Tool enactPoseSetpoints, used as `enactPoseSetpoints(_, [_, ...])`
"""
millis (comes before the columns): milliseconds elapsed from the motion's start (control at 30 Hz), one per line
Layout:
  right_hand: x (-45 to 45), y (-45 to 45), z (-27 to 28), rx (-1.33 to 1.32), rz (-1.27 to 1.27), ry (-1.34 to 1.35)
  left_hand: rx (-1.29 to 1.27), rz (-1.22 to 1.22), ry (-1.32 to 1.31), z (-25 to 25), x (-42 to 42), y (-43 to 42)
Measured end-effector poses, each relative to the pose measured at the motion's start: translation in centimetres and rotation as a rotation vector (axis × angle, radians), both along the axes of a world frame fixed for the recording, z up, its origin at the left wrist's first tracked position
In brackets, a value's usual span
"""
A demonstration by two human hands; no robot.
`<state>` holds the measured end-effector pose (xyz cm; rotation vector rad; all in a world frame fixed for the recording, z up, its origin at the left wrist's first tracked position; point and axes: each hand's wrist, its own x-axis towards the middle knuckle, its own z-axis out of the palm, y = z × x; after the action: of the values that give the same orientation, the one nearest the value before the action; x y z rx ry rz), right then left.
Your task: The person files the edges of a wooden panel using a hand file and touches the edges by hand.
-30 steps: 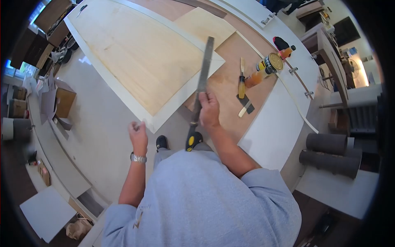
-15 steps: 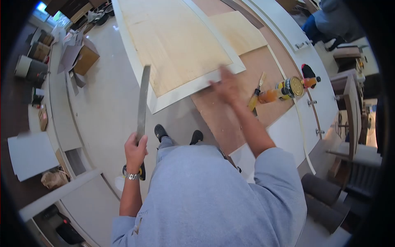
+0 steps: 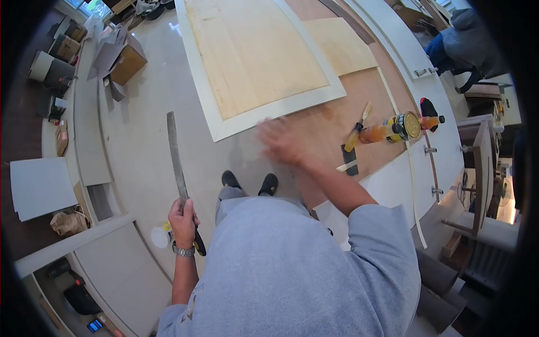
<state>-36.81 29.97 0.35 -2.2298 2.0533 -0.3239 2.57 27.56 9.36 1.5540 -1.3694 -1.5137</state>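
My left hand is closed round a long flat metal file with a black and yellow handle. The file points up and away over the floor, apart from the panel. My right hand, blurred by motion, is held with its fingers stretched out and nothing visible in it. It is just off the near edge of a framed cabinet door panel, which has a white border and a pale wood centre. A chisel-like tool with a yellow handle lies to the right, beside a dark flat block.
A brown board lies under the panel. On the right stand a tin can and orange bottles. A thin edging strip hangs over the near edge. Another person is at the far right. A cardboard box sits on the floor.
My right hand has moved left and toward me, off the panel's corner. The file in my left hand has tilted further left. The view has shifted slightly.
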Motion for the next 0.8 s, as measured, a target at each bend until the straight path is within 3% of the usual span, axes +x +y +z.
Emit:
enactPoseSetpoints(100, [-8.1,-1.1,0.7,-0.149,-0.228,-0.068,-0.138,-0.01,0.019,-1.0,0.8,0.8])
enactPoseSetpoints(167, [-12.2,-1.6,3.2,0.013,-0.139,0.036,-0.178,-0.038,0.075,-1.4,1.3,0.4])
enactPoseSetpoints(367, [-12.8,-6.4,8.1,0.438,-0.076,0.055,-0.163,-0.064,0.009,-2.2,2.8,-0.8])
enactPoseSetpoints(700, [-8.0,-8.4,8.5,0.467,-0.023,0.018,-0.21,0.02,0.067,-4.3,5.6,0.5])
enactPoseSetpoints(800, [-8.8,-9.7,7.7,0.584,0.007,0.02,-0.268,0.018,0.079,-4.2,6.1,0.4])
